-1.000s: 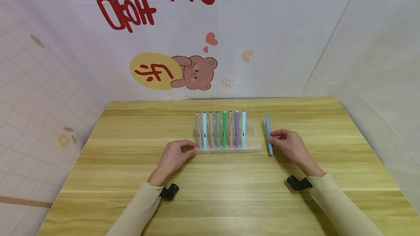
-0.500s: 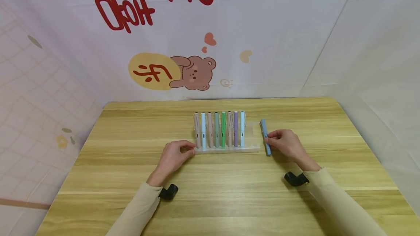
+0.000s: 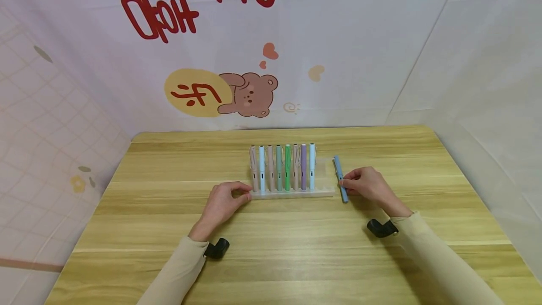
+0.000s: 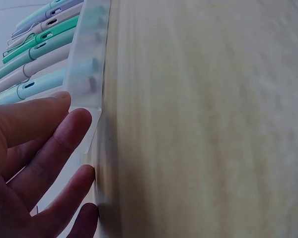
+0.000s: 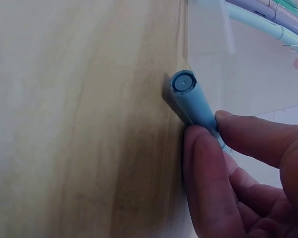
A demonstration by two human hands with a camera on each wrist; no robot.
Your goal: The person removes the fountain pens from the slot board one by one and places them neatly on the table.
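A clear pen rack (image 3: 296, 194) stands on the table with several capped pens lined up in its slots: pinkish, light blue, grey-green, a bright green pen (image 3: 287, 168) and a purple pen (image 3: 303, 168). At its left end, my left hand (image 3: 222, 205) pinches the corner between thumb and index finger; the other fingers spread loosely in the left wrist view. Just past the rack's right end, my right hand (image 3: 369, 185) pinches a blue pen (image 3: 337, 167) around its middle. The pen's round end (image 5: 183, 82) faces the right wrist camera, close above the table.
Vacant slots lie at the rack's right end, beside the light blue pen (image 3: 312, 166). The wooden table (image 3: 288, 248) extends around the rack. Behind it hangs a white printed cloth (image 3: 347, 36), with more cloth at both sides.
My right hand has moved slightly left with the blue pen, bringing it nearer the rack's right end and tilting it more. My left hand keeps its place at the rack's corner.
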